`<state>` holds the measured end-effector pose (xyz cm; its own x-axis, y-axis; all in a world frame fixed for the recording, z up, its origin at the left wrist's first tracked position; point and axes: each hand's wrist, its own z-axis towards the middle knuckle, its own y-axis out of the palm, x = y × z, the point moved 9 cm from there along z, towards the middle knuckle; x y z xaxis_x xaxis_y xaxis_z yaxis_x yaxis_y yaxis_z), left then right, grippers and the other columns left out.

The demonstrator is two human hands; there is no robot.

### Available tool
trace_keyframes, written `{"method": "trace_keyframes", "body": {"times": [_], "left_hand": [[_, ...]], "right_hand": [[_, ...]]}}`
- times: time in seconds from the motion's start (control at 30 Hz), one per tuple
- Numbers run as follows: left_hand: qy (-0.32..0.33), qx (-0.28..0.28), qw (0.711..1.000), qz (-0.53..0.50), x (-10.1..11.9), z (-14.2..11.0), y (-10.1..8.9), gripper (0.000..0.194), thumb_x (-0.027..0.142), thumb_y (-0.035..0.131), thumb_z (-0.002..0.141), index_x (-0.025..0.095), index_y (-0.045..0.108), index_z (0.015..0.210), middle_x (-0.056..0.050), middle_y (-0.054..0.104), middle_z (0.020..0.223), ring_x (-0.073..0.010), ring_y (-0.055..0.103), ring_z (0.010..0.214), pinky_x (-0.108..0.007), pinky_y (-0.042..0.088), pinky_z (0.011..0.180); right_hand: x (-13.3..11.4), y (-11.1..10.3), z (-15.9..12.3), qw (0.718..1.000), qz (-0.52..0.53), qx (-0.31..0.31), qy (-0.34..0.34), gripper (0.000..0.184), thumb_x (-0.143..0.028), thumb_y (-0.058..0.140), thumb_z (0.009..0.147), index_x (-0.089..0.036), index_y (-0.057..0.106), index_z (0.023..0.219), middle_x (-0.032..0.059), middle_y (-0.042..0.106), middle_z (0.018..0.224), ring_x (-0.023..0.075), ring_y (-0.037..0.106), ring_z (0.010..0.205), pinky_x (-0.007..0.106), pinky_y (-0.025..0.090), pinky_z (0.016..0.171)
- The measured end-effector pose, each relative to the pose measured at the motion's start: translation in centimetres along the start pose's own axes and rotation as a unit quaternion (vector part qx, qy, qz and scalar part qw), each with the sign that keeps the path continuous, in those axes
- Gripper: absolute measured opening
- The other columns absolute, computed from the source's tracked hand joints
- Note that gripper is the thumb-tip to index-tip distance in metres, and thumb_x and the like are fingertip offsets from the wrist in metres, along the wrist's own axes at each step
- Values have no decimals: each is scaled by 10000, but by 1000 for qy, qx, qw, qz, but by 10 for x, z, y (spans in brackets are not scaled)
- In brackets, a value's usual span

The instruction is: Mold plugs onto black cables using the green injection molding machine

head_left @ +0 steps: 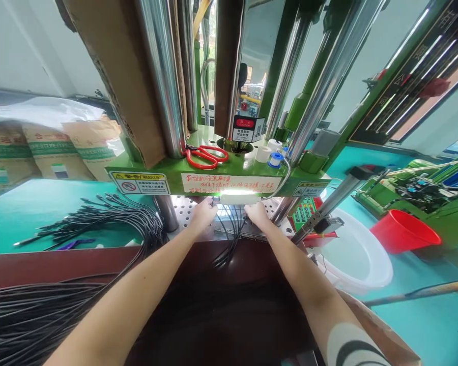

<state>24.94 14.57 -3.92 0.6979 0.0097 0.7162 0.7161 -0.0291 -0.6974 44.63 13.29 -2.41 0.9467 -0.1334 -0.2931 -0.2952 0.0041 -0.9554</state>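
Both my arms reach forward under the green platen (213, 178) of a vertical moulding machine. My left hand (203, 214) is closed on the ends of black cables at the lit mould plate (183, 209). My right hand (258, 213) rests close beside it with fingers curled on the same row of black cables (229, 239), which hang down towards me. The fingertips of both hands are partly hidden under the platen edge.
A big bundle of black cables (99, 218) lies at left and sweeps to the lower left. Red scissors (205, 155) and tape rolls (275, 159) sit on the platen. A white basin (366, 264), a red bucket (404, 231) and a keypad (303, 211) are at right. Sacks (41, 152) are stacked at far left.
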Motion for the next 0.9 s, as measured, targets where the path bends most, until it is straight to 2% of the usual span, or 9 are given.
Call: {"method": "trace_keyframes", "body": {"times": [0.17, 0.33, 0.47, 0.57, 0.67, 0.77, 0.9], "left_hand": [[40, 24, 991, 127, 10, -3, -5, 288, 219, 438, 759, 133, 583, 993, -117, 671, 827, -254, 613, 842, -308, 426, 706], [69, 33, 977, 201, 18, -6, 0, 335, 164, 350, 801, 80, 581, 1029, -163, 661, 858, -265, 617, 870, -332, 424, 754], [68, 47, 970, 227, 22, -6, -4, 339, 178, 366, 799, 95, 591, 1039, -152, 661, 826, -267, 620, 851, -333, 434, 721], [83, 69, 967, 232, 34, -9, -9, 359, 248, 348, 830, 135, 581, 1079, -139, 657, 914, -268, 597, 925, -341, 437, 741], [112, 71, 963, 236, 46, -13, -4, 359, 313, 366, 833, 149, 602, 1048, -134, 652, 952, -272, 579, 957, -342, 442, 752], [122, 61, 961, 242, 48, -10, 6, 313, 242, 417, 791, 118, 630, 983, -152, 657, 876, -282, 593, 898, -351, 454, 719], [122, 57, 960, 244, 42, -1, 14, 307, 130, 405, 754, 99, 644, 944, -159, 652, 842, -273, 599, 872, -347, 466, 704]], "right_hand": [[-8, -3, -3, 998, -52, 15, -21, 331, -207, 361, 839, -128, 651, 975, 149, 646, 972, 257, 583, 937, 298, 426, 767], [-15, 3, -5, 996, -81, 17, -35, 354, -212, 338, 872, -136, 641, 1039, 158, 642, 987, 259, 577, 967, 303, 423, 784], [-17, -1, -4, 994, -92, 24, -48, 364, -218, 320, 887, -139, 627, 1067, 149, 652, 955, 258, 576, 971, 308, 413, 812], [-21, -6, -5, 993, -96, 30, -64, 361, -235, 310, 896, -164, 620, 1068, 131, 655, 967, 243, 585, 945, 305, 415, 815], [-32, -7, -7, 991, -99, 36, -86, 337, -267, 338, 890, -186, 625, 1047, 114, 653, 1005, 236, 585, 942, 299, 422, 808], [-42, -4, -7, 989, -99, 43, -99, 313, -247, 377, 863, -165, 631, 1027, 122, 650, 1023, 244, 589, 932, 308, 430, 791], [-44, 0, -2, 989, -91, 61, -95, 335, -167, 374, 834, -122, 608, 1070, 144, 633, 1055, 240, 591, 919, 307, 441, 760]]}}
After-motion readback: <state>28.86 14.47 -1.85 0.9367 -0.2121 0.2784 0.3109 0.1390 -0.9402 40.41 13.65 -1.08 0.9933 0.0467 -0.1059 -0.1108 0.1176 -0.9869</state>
